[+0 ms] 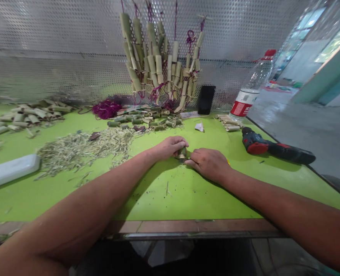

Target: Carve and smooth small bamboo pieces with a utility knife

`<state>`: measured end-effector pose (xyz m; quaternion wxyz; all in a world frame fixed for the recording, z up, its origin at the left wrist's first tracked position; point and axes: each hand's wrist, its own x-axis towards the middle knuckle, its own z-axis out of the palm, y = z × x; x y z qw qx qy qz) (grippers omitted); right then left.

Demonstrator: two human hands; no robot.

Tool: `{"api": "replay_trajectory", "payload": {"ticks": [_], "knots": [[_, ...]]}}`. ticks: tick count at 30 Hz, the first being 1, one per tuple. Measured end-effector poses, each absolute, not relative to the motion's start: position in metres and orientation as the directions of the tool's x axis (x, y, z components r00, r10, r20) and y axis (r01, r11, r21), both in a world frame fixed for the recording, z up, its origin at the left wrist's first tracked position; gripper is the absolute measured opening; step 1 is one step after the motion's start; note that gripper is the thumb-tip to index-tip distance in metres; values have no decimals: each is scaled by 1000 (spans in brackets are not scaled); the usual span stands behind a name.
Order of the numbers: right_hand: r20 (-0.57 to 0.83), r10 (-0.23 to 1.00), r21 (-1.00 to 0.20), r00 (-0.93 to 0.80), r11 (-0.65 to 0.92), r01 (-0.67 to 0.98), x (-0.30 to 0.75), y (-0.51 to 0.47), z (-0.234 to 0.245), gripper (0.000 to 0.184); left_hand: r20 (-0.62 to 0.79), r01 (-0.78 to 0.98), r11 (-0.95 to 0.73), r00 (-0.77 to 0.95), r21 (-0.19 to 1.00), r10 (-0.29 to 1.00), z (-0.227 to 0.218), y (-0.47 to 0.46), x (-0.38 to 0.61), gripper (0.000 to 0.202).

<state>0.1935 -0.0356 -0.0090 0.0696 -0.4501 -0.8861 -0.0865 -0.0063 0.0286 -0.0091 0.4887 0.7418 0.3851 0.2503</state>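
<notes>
In the middle of the table, my left hand is closed around a short bamboo tube, held with one cut end towards me. My right hand is closed just to the right of it, its fingertips close to the tube. A thin grey blade shows beneath the tube, and a bit of yellow sticks out behind the right hand. These look like the two ends of a knife whose handle the palm hides.
Bamboo shavings and a white case lie left. Behind are bamboo pieces, purple string, hanging bamboo strings and a phone. A bottle and a cordless drill occupy the right.
</notes>
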Motion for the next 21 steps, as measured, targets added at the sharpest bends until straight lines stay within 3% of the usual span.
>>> {"api": "replay_trajectory", "payload": {"ticks": [7,21], "knots": [[343,801,76,-491,497,864,197,-33,-12,53,-2,333,-254,611,908,792,-6,26,-5,32],[181,765,81,-619,615,784,195,-33,-9,50,5,293,-235,614,927,789,-9,28,-7,28]]}}
